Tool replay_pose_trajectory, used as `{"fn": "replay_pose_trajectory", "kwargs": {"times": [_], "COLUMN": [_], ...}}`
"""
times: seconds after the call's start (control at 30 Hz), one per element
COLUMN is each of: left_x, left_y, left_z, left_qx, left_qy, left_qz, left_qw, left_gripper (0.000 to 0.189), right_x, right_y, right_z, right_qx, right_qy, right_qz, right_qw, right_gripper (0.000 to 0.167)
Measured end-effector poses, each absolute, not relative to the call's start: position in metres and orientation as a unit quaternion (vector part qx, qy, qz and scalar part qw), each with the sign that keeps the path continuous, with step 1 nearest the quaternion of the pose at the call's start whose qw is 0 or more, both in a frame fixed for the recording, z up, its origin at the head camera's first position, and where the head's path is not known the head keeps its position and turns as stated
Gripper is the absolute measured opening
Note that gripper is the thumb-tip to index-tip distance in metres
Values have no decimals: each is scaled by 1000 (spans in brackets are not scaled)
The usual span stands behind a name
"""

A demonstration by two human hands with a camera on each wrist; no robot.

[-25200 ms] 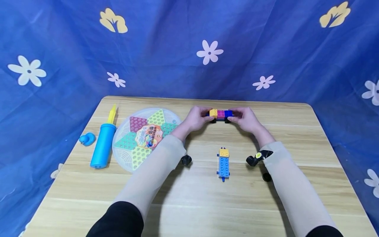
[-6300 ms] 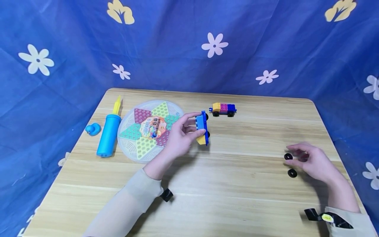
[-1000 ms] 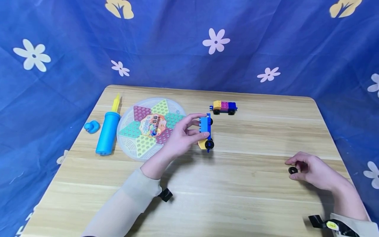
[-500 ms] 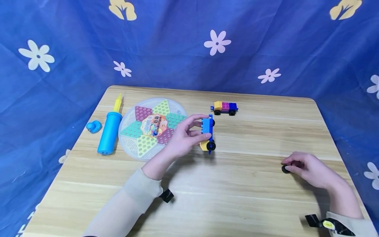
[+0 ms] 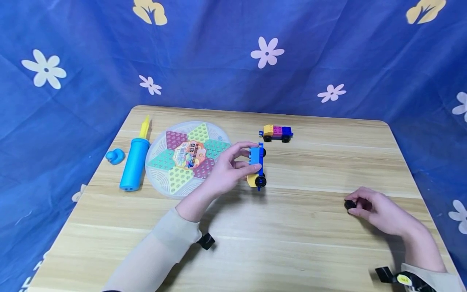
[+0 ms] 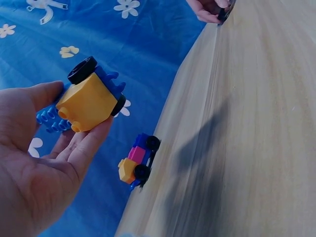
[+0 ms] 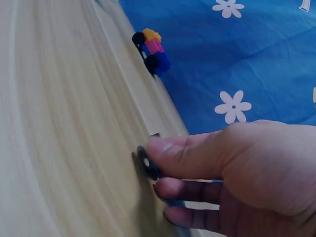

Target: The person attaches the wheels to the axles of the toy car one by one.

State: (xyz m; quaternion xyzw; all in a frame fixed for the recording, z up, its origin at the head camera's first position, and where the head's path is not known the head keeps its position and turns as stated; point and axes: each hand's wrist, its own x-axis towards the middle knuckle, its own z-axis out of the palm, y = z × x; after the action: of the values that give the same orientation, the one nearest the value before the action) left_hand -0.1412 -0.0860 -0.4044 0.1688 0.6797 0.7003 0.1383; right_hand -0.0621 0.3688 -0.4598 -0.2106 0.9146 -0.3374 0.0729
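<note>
My left hand (image 5: 226, 168) grips a toy block car (image 5: 255, 156), tipped on its side over the table, between thumb and fingers. The car has light-blue and yellow blocks on a dark-blue chassis. In the left wrist view, black wheels sit on both sides of the yellow block (image 6: 91, 101). One far-end wheel shows in the head view; the other side there is hidden. At the right, my right hand (image 5: 383, 211) pinches a loose black wheel (image 5: 350, 205) with thumb and fingertips, close to the tabletop; whether the wheel touches the wood, I cannot tell.
A second block car (image 5: 278, 133), yellow, pink and blue, stands on its wheels at the back. On the left lie a round star-patterned game board (image 5: 160, 180), a blue pump (image 5: 134, 164) with a yellow nozzle, and a blue rubber duck (image 5: 115, 156).
Over the last second my right hand has picked at the wheel and shifted slightly left with it. Six seconds ago two wheels lay there; since then the held car's yellow end has gained a wheel.
</note>
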Motion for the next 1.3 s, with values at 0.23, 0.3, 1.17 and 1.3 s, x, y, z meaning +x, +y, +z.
{"fn": "replay_pose_trajectory", "kwargs": {"times": [0.23,0.3,1.17,1.3], "left_x": [-140,-140,-134,-134], "left_y": [-84,-83,-71,-69], "left_z": [-403,-403,-397,-399], "left_qx": [167,168,175,174], "left_qy": [684,687,697,700], "left_qz": [697,694,681,676], "left_qw": [137,136,141,147], "left_gripper": [44,43,40,40], "right_x": [-69,-72,-101,-106], "right_y": [351,344,232,215], "right_z": [-445,-440,-382,-377], "right_qx": [-223,-238,-326,-339], "right_qy": [906,900,815,802], "right_qz": [-357,-363,-466,-473], "right_qw": [48,31,-112,-133], "right_gripper": [27,33,45,45]}}
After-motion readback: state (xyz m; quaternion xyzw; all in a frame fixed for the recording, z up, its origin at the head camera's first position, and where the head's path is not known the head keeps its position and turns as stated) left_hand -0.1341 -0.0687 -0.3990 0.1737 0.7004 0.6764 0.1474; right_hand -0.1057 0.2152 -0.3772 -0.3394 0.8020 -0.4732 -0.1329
